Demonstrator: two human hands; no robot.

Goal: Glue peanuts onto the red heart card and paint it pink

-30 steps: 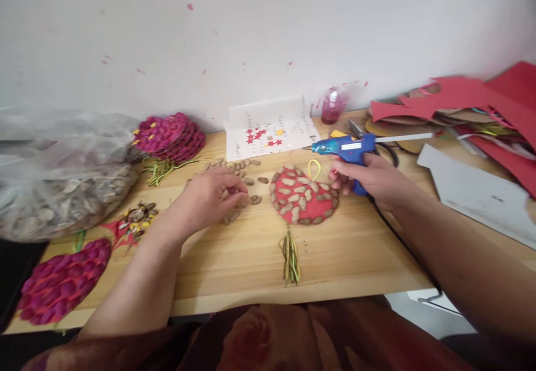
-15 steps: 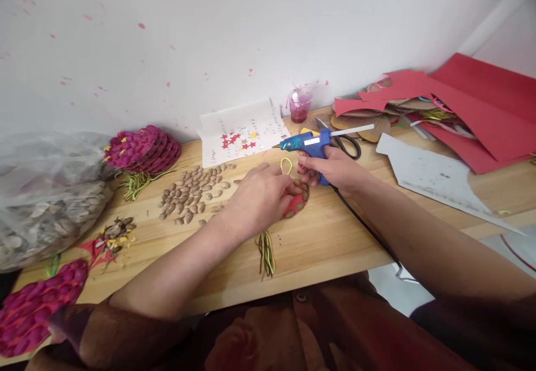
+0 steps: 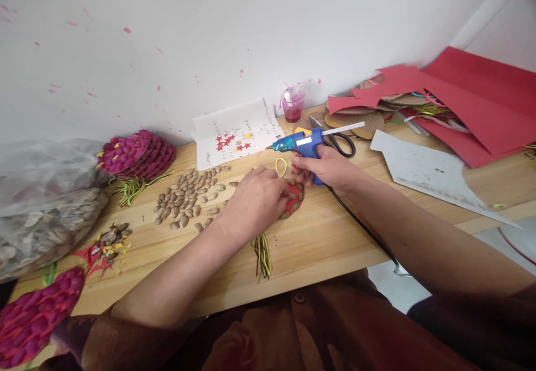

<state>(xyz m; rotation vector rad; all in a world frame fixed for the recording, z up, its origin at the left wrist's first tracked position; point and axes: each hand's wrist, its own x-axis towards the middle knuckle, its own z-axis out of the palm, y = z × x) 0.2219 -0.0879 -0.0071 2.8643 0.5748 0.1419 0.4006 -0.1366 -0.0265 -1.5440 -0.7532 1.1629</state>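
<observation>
Left hand [image 3: 257,201], over the loose peanuts [image 3: 184,195] a second ago, now over the red disc [image 3: 295,193] mid-desk [image 3: 310,254], hiding much of it; fingers curled, can't tell if they pinch anything. Right hand [image 3: 333,167] grips the blue glue gun [image 3: 307,143]. Clear cup [image 3: 292,106] near back edge has pink-red liquid low inside; plastic bag [image 3: 50,203] at left end holds mottled pieces. Scissors [image 3: 349,147] lie behind right hand, red sheets [image 3: 481,109] at back right corner.

One glue gun [image 3: 305,144], one cup [image 3: 292,110], one pair of scissors [image 3: 354,148] (peanuts [image 3: 185,205]: dozens)
</observation>
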